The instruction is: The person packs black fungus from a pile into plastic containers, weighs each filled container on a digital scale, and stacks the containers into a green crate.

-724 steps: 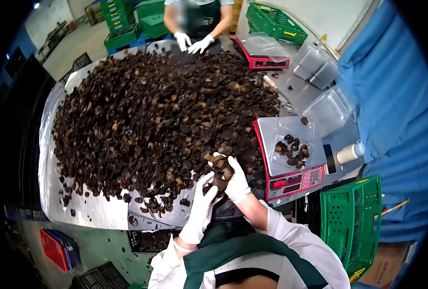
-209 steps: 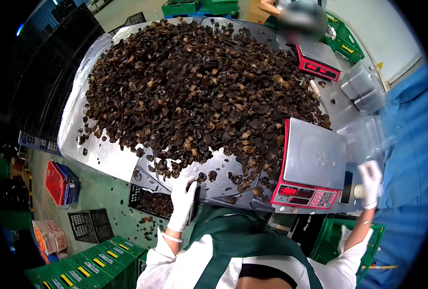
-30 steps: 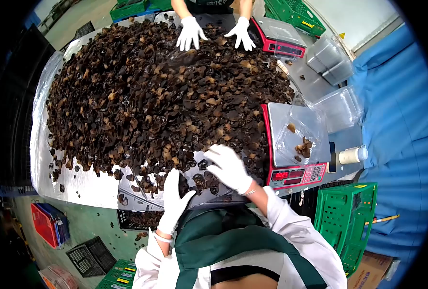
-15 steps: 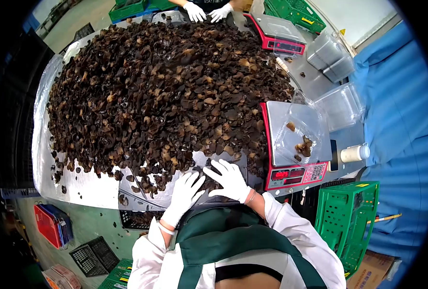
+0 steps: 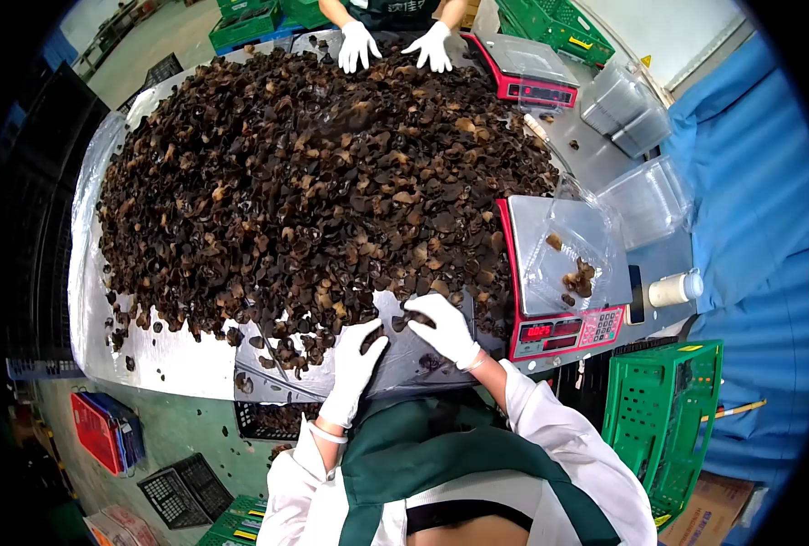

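A broad heap of dark brown wood ear mushrooms (image 5: 313, 200) covers most of the table. At its near edge, my left hand (image 5: 354, 369), in a white glove, curls its thumb and fingers around a dark wood ear piece. My right hand (image 5: 445, 332), also gloved, closes thumb and fingers on another dark piece at the right of the bare strip of table. A small wood ear piece (image 5: 399, 323) shows by its fingertips. To the right, a red scale (image 5: 559, 332) bears a clear plastic box (image 5: 595, 232) with a few brown pieces in it.
Across the table are a co-worker's gloved hands (image 5: 359, 45), beside a second scale (image 5: 527, 68). Clear boxes (image 5: 627, 109) are stacked at the right, near a phone (image 5: 635, 293) and a white bottle (image 5: 675, 289). A green crate (image 5: 663, 428) stands beside me at the right.
My hands have gone from spread fingers to curled ones, and my left hand has shifted slightly right. Opposite, the co-worker's hands have moved forward onto the heap with fingers spread.
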Action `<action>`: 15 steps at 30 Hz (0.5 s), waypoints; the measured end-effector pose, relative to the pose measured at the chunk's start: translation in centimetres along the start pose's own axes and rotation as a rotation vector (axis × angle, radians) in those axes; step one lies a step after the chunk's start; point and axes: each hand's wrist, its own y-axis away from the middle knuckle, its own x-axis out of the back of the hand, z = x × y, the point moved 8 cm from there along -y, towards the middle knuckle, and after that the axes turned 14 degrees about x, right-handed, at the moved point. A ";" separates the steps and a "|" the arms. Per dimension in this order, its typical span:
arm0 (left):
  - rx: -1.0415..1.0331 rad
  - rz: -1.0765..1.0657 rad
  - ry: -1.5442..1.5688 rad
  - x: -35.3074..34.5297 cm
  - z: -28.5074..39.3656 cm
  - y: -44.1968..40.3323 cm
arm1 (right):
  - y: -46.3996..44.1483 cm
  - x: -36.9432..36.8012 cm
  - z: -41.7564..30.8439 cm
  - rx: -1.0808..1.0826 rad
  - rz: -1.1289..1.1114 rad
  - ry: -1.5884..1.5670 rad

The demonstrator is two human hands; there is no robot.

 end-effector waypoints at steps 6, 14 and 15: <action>0.692 -0.391 1.426 -3.7 0.8 0.1 | 3.0 -1.5 3.8 -0.776 0.571 -1.718; 0.581 -0.536 1.694 -7.4 7.8 -1.2 | 1.3 4.4 1.1 -0.466 0.599 -1.486; 0.572 -0.552 1.687 -8.1 8.6 -1.4 | 0.9 6.0 0.8 -0.414 0.567 -1.310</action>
